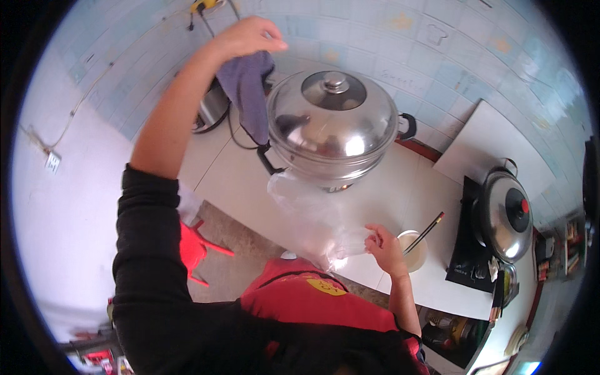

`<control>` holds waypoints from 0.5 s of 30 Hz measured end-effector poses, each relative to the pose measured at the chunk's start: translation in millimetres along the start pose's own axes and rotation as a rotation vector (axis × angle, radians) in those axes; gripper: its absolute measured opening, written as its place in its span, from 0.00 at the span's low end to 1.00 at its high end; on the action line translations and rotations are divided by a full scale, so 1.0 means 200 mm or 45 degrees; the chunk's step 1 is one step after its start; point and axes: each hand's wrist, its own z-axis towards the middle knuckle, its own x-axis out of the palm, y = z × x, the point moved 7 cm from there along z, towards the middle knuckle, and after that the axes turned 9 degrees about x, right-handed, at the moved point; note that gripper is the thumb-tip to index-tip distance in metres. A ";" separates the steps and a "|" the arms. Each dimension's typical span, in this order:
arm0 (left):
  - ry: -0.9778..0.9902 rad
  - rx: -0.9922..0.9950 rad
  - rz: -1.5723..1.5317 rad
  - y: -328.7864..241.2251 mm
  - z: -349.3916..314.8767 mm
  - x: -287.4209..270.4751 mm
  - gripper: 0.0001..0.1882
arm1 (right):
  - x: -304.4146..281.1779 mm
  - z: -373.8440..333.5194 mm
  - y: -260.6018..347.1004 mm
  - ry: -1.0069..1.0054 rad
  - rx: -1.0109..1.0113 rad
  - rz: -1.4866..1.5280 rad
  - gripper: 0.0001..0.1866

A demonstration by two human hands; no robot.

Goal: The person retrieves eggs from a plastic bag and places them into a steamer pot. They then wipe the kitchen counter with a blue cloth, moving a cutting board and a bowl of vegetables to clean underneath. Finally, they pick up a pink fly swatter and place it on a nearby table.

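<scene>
My left hand [250,37] is raised at the upper left, its fingers loosely bent and apart, with nothing visible in them. Just below it a grey-purple towel [247,87] hangs beside a large steel steamer pot [331,125] with a domed lid. My right hand [385,250] is low at the right of centre, its fingers closed on the edge of a clear plastic bag [312,215]. The bag is crumpled and spreads from the pot's base towards the counter's front edge. Close to my right hand, a pale bowl [414,254] holds dark chopsticks [428,230].
A second lidded pan [506,215] stands on a black cooktop [469,250] at the right. A white board [494,144] leans against the tiled wall behind it. A steel kettle-like vessel [212,109] is partly behind the towel. A red plastic stool [194,253] stands below, left.
</scene>
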 end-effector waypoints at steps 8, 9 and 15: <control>0.082 -0.271 -0.257 0.03 -0.79 -0.16 0.10 | 0.14 0.02 0.33 0.091 -0.280 0.747 0.16; 0.123 -0.274 -0.308 0.03 -0.87 -0.07 0.10 | 0.17 0.03 0.37 0.081 -0.235 0.790 0.16; 0.523 -0.361 -1.217 0.18 -1.15 0.87 0.18 | 0.46 0.03 0.54 0.039 -0.147 0.890 0.14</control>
